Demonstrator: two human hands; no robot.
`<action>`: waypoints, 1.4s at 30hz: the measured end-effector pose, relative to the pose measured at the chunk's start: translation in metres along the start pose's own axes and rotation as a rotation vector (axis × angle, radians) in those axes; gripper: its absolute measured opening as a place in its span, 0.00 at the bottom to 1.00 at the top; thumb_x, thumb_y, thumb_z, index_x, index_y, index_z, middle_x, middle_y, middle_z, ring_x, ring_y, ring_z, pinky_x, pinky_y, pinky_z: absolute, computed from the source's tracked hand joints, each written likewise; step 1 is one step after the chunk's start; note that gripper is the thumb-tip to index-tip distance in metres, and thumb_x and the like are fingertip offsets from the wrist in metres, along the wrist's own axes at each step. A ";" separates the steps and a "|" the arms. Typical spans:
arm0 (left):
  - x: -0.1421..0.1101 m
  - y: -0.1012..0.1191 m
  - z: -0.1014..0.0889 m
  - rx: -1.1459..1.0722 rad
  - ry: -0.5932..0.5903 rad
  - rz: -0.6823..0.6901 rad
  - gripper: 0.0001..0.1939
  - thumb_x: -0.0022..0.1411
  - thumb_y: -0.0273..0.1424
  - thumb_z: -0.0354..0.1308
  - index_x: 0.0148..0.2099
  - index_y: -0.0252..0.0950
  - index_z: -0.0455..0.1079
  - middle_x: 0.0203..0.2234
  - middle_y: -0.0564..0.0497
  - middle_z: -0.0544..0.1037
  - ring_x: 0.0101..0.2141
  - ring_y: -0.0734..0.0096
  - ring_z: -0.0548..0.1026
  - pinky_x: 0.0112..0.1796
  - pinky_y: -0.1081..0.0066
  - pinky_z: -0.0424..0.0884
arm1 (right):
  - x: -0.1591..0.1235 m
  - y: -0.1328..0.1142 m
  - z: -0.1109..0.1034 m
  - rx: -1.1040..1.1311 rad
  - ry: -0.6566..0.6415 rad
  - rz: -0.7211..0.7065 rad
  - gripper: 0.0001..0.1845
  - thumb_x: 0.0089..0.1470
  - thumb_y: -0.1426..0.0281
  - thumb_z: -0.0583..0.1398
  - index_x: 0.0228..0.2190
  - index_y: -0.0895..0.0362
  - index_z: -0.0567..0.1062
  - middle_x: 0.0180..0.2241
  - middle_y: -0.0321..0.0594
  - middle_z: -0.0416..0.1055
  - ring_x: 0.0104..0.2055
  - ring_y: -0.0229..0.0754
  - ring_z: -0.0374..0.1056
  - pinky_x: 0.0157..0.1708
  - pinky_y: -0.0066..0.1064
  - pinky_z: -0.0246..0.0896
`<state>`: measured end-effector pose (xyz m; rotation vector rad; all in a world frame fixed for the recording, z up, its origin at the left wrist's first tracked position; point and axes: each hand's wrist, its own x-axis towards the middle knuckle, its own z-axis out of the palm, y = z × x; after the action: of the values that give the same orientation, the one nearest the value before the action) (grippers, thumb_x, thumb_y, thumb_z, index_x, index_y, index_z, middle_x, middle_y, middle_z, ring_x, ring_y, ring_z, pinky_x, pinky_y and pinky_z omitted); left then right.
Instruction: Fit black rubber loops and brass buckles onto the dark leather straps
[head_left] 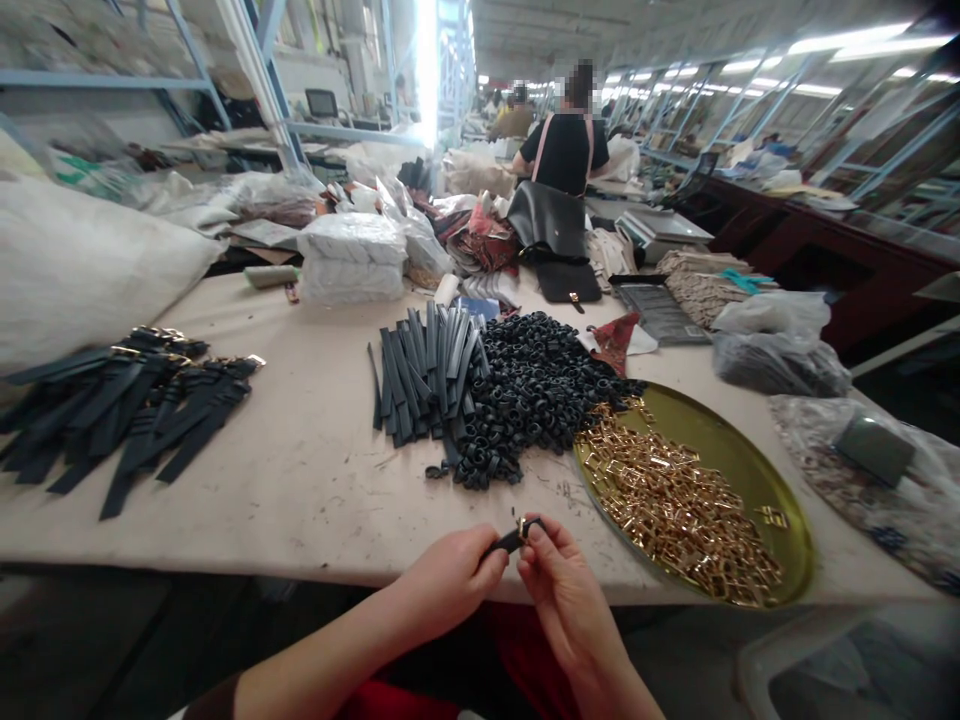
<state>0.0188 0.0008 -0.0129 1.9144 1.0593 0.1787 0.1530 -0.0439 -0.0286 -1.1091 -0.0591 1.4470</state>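
Close to the table's front edge, my left hand (466,572) pinches a short black strap (510,541). At the strap's other end, my right hand (556,570) grips the tip beside a small gold buckle (523,528); the fingers partly hide it. Just beyond my hands lies a heap of small black loops (536,385). Flat black strips (427,375) are bunched against its left side. To the right, a round gold tray (780,470) bears a mound of gold buckles (675,500). Black straps with gold buckles (142,400) are piled at the left.
A pale worktable (300,450) spans the front. Behind stand a plastic-wrapped white bundle (352,258), a black bag (549,225) and stacked beige pieces (709,285). Plastic bags (780,345) line the right side. A person in a black top (566,150) sits farther back.
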 end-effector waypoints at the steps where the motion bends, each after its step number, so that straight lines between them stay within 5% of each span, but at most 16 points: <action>1: -0.001 0.000 0.001 -0.009 0.002 -0.010 0.14 0.61 0.37 0.41 0.30 0.35 0.62 0.23 0.52 0.68 0.25 0.71 0.64 0.25 0.74 0.54 | 0.001 -0.001 -0.001 -0.004 0.017 -0.013 0.15 0.35 0.71 0.67 0.29 0.54 0.71 0.26 0.29 0.69 0.21 0.26 0.62 0.21 0.18 0.63; 9: -0.004 0.003 -0.005 -0.244 -0.007 -0.014 0.15 0.60 0.40 0.44 0.31 0.34 0.62 0.23 0.55 0.65 0.26 0.75 0.63 0.26 0.76 0.56 | -0.007 0.020 -0.004 -0.263 -0.110 -0.135 0.11 0.43 0.64 0.63 0.26 0.57 0.68 0.20 0.28 0.64 0.22 0.28 0.57 0.23 0.19 0.55; 18: -0.002 -0.010 0.000 -0.651 -0.200 -0.151 0.15 0.55 0.41 0.48 0.31 0.32 0.62 0.20 0.57 0.64 0.14 0.84 0.57 0.14 0.80 0.53 | -0.010 0.015 -0.005 -0.392 -0.216 -0.075 0.12 0.50 0.61 0.56 0.32 0.57 0.68 0.25 0.33 0.66 0.26 0.34 0.61 0.30 0.29 0.60; 21: -0.003 -0.013 -0.001 -0.701 -0.196 -0.168 0.16 0.53 0.43 0.50 0.29 0.33 0.61 0.21 0.56 0.66 0.14 0.84 0.58 0.15 0.79 0.52 | -0.011 0.015 -0.008 -0.708 -0.164 -0.272 0.12 0.51 0.60 0.54 0.31 0.56 0.69 0.26 0.36 0.67 0.28 0.37 0.62 0.31 0.30 0.59; 24: -0.004 -0.015 0.000 -0.698 -0.196 -0.160 0.16 0.52 0.43 0.50 0.28 0.33 0.60 0.19 0.57 0.64 0.15 0.83 0.58 0.16 0.78 0.51 | -0.012 0.015 -0.014 -1.023 -0.124 -0.616 0.08 0.51 0.63 0.54 0.28 0.55 0.70 0.29 0.39 0.68 0.32 0.41 0.63 0.35 0.33 0.59; 27: -0.006 -0.012 0.003 -0.516 -0.093 -0.141 0.13 0.53 0.40 0.48 0.25 0.35 0.58 0.17 0.59 0.58 0.18 0.80 0.57 0.18 0.77 0.51 | -0.011 0.015 -0.018 -1.137 -0.171 -0.780 0.05 0.49 0.67 0.56 0.28 0.54 0.71 0.31 0.40 0.68 0.35 0.42 0.64 0.37 0.33 0.58; 30: -0.010 -0.006 0.002 -0.263 0.036 -0.107 0.12 0.54 0.35 0.47 0.23 0.35 0.56 0.17 0.59 0.57 0.21 0.78 0.57 0.22 0.76 0.50 | -0.007 0.015 -0.018 -1.015 -0.180 -0.622 0.06 0.48 0.65 0.57 0.27 0.55 0.69 0.28 0.38 0.67 0.32 0.40 0.63 0.34 0.32 0.59; 34: -0.015 0.000 -0.005 -0.205 -0.066 -0.055 0.12 0.55 0.37 0.47 0.25 0.34 0.60 0.19 0.58 0.61 0.23 0.77 0.59 0.23 0.76 0.50 | -0.005 0.012 -0.014 -0.740 -0.245 -0.229 0.12 0.45 0.61 0.59 0.27 0.56 0.67 0.24 0.33 0.66 0.27 0.37 0.62 0.30 0.29 0.59; 39: -0.013 -0.008 -0.007 -0.341 -0.086 -0.165 0.17 0.54 0.43 0.50 0.24 0.34 0.60 0.16 0.59 0.60 0.19 0.78 0.59 0.21 0.77 0.52 | -0.015 0.004 -0.009 -0.874 -0.263 -0.495 0.11 0.45 0.61 0.59 0.24 0.56 0.68 0.22 0.32 0.63 0.26 0.35 0.59 0.27 0.26 0.55; 42: -0.009 -0.012 -0.007 -0.379 -0.007 -0.168 0.14 0.52 0.41 0.52 0.34 0.34 0.63 0.16 0.60 0.63 0.18 0.77 0.62 0.20 0.77 0.55 | -0.010 -0.006 -0.009 -0.928 -0.415 -0.390 0.16 0.50 0.57 0.53 0.28 0.56 0.70 0.22 0.35 0.65 0.26 0.36 0.60 0.27 0.27 0.55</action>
<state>0.0023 0.0014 -0.0158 1.4801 1.0892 0.2573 0.1606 -0.0554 -0.0239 -1.3840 -1.2735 1.2688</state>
